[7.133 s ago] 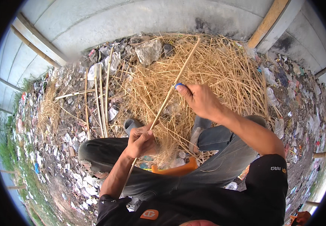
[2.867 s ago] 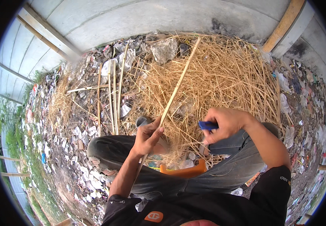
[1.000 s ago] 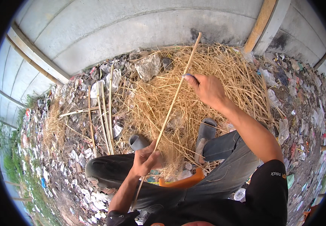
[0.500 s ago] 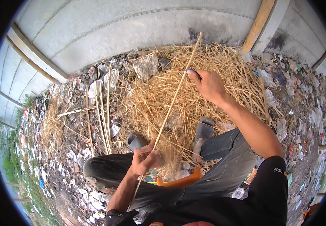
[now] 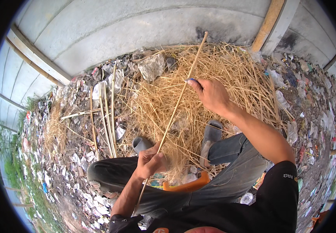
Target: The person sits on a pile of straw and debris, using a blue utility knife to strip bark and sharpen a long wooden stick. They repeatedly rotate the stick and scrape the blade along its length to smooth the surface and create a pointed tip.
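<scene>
A long, thin bamboo strip (image 5: 178, 105) slants up and away from my lap toward the wall. Its lower part is pinched by my left hand (image 5: 149, 162), closed just above my bent left knee; the near end runs down past my forearm. Farther up, my right hand (image 5: 213, 95) is closed around a small blue tool (image 5: 189, 80), mostly hidden by the fingers. The tool's visible tip touches the strip at my thumb. I cannot make out its blade or edge. Pale shavings (image 5: 199, 68) are heaped on the ground under both hands.
Several bamboo strips (image 5: 106, 116) lie left of the shavings. A grey rock (image 5: 151, 67) rests near the concrete wall (image 5: 148, 31). My feet wear grey slippers (image 5: 213, 131). Below my legs shows an orange plastic thing (image 5: 191, 184). Litter (image 5: 90, 209) covers the surrounding ground.
My right hand has slid a little way down the bamboo strip, toward me and slightly left, with the blue tool. My left hand keeps its hold in nearly the same place.
</scene>
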Action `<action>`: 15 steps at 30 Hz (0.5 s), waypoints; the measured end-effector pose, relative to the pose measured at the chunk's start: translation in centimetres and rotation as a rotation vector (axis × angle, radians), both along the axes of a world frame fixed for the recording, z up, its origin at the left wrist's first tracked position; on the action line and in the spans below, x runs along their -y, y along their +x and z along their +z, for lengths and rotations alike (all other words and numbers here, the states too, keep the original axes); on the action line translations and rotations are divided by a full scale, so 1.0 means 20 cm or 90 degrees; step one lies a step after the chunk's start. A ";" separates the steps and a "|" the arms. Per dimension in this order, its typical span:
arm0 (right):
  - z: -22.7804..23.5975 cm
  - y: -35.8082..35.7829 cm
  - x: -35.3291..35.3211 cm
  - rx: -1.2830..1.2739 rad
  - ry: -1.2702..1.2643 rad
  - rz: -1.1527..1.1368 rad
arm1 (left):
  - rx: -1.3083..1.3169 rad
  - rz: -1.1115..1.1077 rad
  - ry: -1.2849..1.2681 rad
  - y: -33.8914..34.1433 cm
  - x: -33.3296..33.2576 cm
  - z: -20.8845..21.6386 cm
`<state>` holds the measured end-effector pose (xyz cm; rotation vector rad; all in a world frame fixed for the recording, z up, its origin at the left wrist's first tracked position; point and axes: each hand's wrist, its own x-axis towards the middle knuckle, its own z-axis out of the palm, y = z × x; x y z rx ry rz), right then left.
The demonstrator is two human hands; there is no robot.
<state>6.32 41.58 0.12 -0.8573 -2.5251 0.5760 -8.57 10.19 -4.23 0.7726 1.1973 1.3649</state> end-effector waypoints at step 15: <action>0.04 -0.02 0.08 0.049 0.045 0.037 | 0.100 0.028 -0.002 -0.01 -0.03 -0.06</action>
